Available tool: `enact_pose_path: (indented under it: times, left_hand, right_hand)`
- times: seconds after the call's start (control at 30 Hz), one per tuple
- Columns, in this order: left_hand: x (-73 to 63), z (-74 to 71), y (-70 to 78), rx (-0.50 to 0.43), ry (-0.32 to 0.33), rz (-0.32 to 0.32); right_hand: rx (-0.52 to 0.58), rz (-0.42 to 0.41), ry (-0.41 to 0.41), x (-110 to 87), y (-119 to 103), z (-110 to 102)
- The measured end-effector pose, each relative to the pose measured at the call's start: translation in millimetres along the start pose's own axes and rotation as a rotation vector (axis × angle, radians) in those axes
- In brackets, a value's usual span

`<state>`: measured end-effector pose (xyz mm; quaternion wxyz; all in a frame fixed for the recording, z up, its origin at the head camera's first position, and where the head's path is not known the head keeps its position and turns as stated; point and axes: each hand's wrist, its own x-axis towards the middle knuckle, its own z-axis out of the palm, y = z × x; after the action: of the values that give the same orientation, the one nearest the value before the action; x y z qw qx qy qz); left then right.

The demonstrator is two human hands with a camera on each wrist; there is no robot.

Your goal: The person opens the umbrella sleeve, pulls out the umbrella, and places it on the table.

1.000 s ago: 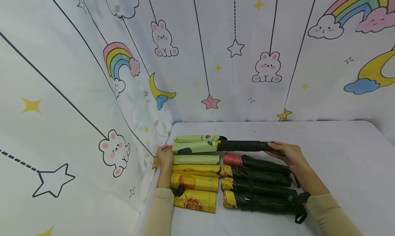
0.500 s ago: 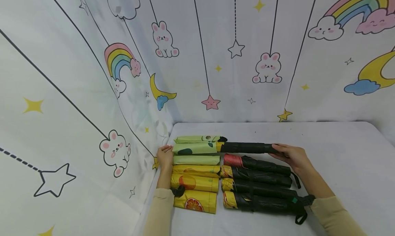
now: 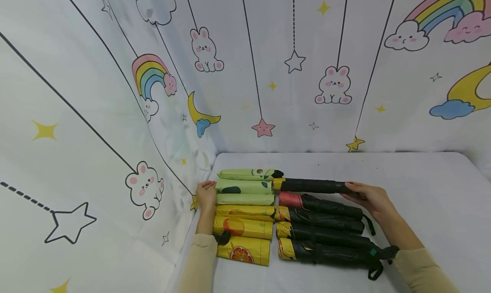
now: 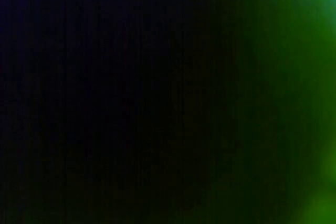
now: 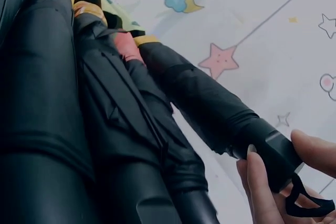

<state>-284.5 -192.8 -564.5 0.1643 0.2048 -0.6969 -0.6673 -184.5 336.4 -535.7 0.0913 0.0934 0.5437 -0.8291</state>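
A folded black umbrella (image 3: 314, 185) with a yellow tip lies level in the back row. My right hand (image 3: 366, 197) grips its handle end; in the right wrist view, thumb and fingers (image 5: 257, 182) pinch the handle (image 5: 270, 150), a black wrist loop (image 5: 310, 203) hanging there. The umbrella's yellow tip sits just at the right mouth of a light green umbrella sleeve (image 3: 249, 187) with dark leaf spots. My left hand (image 3: 206, 195) holds that sleeve's left end. The left wrist view is nearly black, with a green blur at its right.
Beyond lies another green sleeve (image 3: 238, 174) with an avocado print. Nearer are a plain green sleeve (image 3: 245, 199) and yellow fruit-print sleeves (image 3: 249, 229). Right of them lie a red-tipped black umbrella (image 3: 330, 203) and several yellow-tipped ones (image 3: 326, 233). A patterned white curtain (image 3: 238, 93) hangs behind the table (image 3: 429, 191).
My right hand has moved right and slightly toward me with the black umbrella, drawing its yellow tip out to the sleeve's mouth. My left hand stays at the sleeve's left end.
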Motion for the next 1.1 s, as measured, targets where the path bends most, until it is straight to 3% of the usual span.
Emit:
enact_pose_path:
  times: [0.4,0.6,0.7,0.93,1.1]
  left_hand:
    - [-0.9,-0.4,3.3,-0.014,0.0,-0.012]
    - [0.7,1.0,2.0,0.008,0.008,0.0]
    - [1.4,1.2,1.7,0.017,0.008,0.004]
    - [0.0,0.1,4.8,0.003,-0.002,-0.004]
    - [1.4,-1.7,7.4,-0.029,-0.027,-0.016]
  right_hand:
    - [0.009,0.06,0.039,1.9,4,-18]
    - [-0.029,0.082,0.009,3.0,7,-25]
    - [-0.128,0.072,0.023,2.8,9,-26]
    - [-0.568,0.049,0.145,0.7,11,-24]
    - [-0.718,0.03,0.177,-0.3,10,-21]
